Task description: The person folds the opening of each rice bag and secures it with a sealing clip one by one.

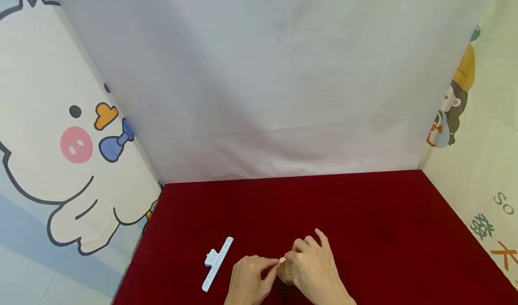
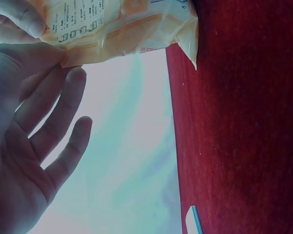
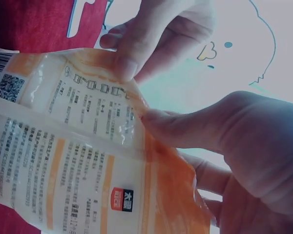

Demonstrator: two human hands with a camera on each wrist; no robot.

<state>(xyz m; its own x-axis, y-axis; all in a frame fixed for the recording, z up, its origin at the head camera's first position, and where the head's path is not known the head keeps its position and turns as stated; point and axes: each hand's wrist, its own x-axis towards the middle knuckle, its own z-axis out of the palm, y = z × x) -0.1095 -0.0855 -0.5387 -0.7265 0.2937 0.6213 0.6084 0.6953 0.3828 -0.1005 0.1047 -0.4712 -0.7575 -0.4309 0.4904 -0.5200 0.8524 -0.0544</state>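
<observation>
Between the hands stands an orange and white plastic food bag point(image 1: 286, 274), printed with small text, a barcode and a red and black "RICE" logo. My left hand point(image 1: 250, 279) pinches a corner of its top edge between thumb and forefinger. In the left wrist view, the other fingers of that left hand point(image 2: 41, 126) are spread apart from the bag point(image 2: 122, 34). My right hand point(image 3: 239, 146) grips the same top edge close to the left thumb. To the left lies a pale blue ruler-shaped clip point(image 1: 217, 264), touched by neither hand.
A dark red cloth point(image 1: 283, 215) covers the table. Pale curtains point(image 1: 259, 93) rise behind it and on both sides, the left one printed with a large cartoon bird point(image 1: 48, 93).
</observation>
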